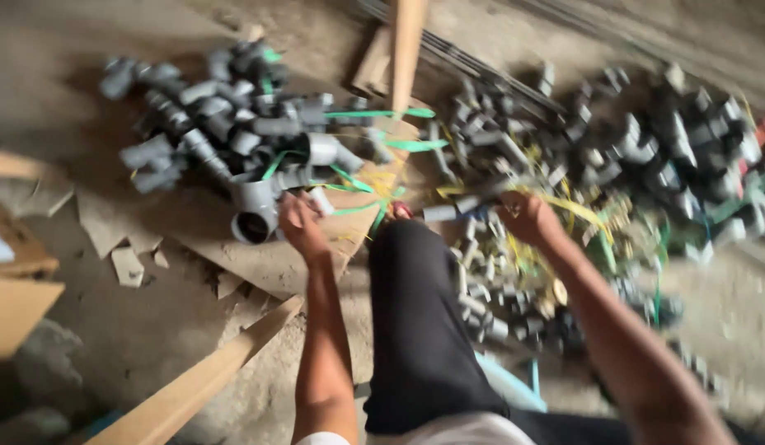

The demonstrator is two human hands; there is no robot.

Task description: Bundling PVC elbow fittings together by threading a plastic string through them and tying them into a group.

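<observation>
Down on the concrete floor [135, 330], between two spreads of grey plastic pipe fittings, I am watching both bare arms reaching forward past a knee in dark trousers [415, 321]. My left hand [298, 221] is curling at the near edge of the left-hand heap of larger fittings [226, 124], its fingers closing around something small and pale beside a wide grey elbow fitting [255, 210]; the blur is hiding what exactly it is gripping. That elbow is lying with its open mouth toward me, just in front of the knuckles. My right hand [527, 216] is closing on a small grey pipe piece [448, 212] with yellow strapping [572, 208] trailing out to its right, and the motion smear is keeping me from judging how tight that grip is. Green straps [382, 114] are lying loose across the left heap and the flat cardboard sheet [267, 264] under it, which looks to me like bundles cut open so the pieces could spill apart. The smaller fittings [498, 288] are scattering near the right knee, while a darker mass of fittings [679, 156] is sitting farther right. A wooden plank [193, 387] is slanting across the lower left, and another wooden stick [405, 49] is standing up at the top.
</observation>
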